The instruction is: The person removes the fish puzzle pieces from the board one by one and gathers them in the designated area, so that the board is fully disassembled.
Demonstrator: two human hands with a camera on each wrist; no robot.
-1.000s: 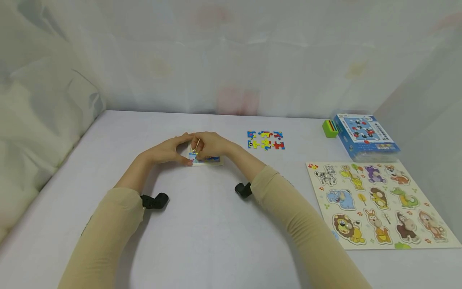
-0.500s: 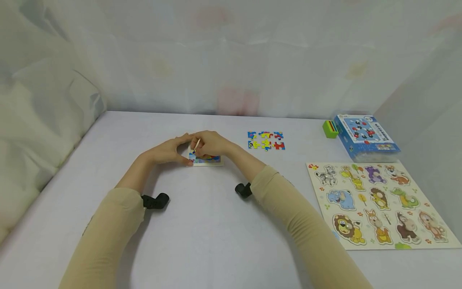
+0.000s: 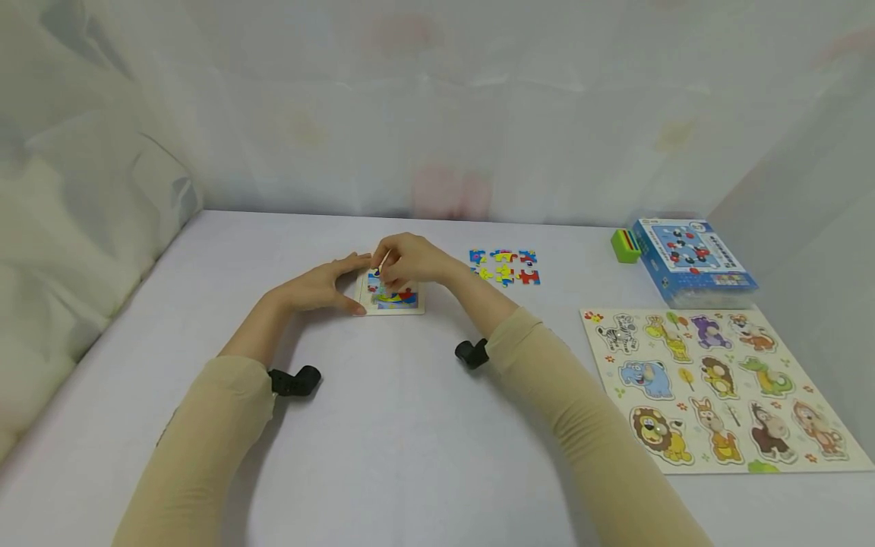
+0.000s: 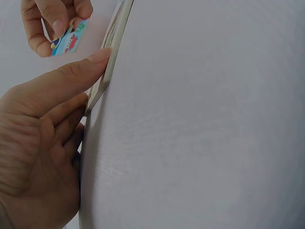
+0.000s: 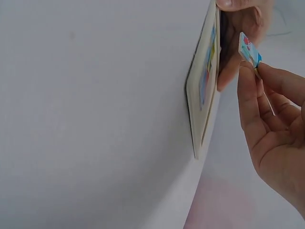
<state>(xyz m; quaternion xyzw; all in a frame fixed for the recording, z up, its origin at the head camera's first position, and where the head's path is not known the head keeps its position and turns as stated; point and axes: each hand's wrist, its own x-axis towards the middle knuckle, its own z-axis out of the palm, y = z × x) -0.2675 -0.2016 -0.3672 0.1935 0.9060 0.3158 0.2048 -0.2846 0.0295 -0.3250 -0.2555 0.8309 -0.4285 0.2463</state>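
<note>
My left hand holds a small framed jigsaw tray by its left side, thumb at the near corner and fingers at the far one. Over the tray, my right hand pinches a puzzle piece, light blue with a red figure, between thumb and fingertips. A thin pale stick also shows among those fingers. The piece is raised clear of the tray in both wrist views. Colourful picture parts lie inside the tray, with its upper part partly hidden behind the right hand.
Several loose jigsaw pieces lie in two rows right of the tray. Farther right are a green block-shaped item, a blue boxed set and a large animal puzzle board. A white curtain hangs behind the table.
My right hand has risen from the tray's left part and shifted right, lifting the puzzle piece. More of the tray's picture shows. My left hand stays at the tray's left side.
</note>
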